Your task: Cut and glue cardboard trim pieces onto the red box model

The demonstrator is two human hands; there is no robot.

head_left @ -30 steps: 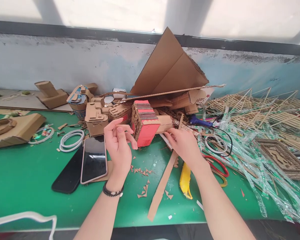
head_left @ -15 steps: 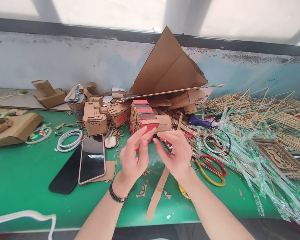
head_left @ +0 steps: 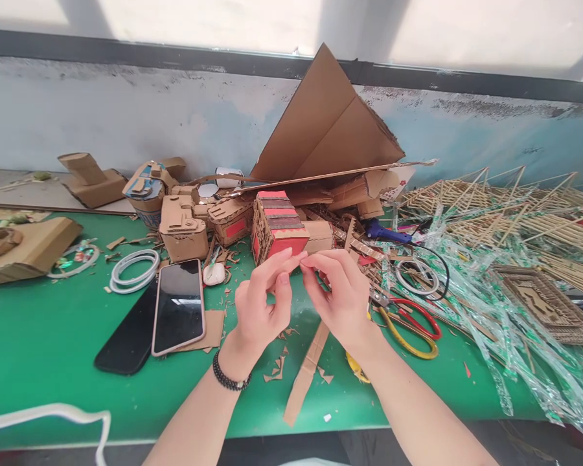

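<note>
Both hands meet just in front of the red-and-black cardboard box (head_left: 278, 223) on the green table (head_left: 43, 336). Left hand (head_left: 260, 309) and right hand (head_left: 342, 299): thumbs and index fingers narrow, tips pinched together; can't tell what's held. Cardboard strip (head_left: 305, 375) below the box, red-handled scissors (head_left: 408, 318) to its right, phone (head_left: 179, 307) left.
</note>
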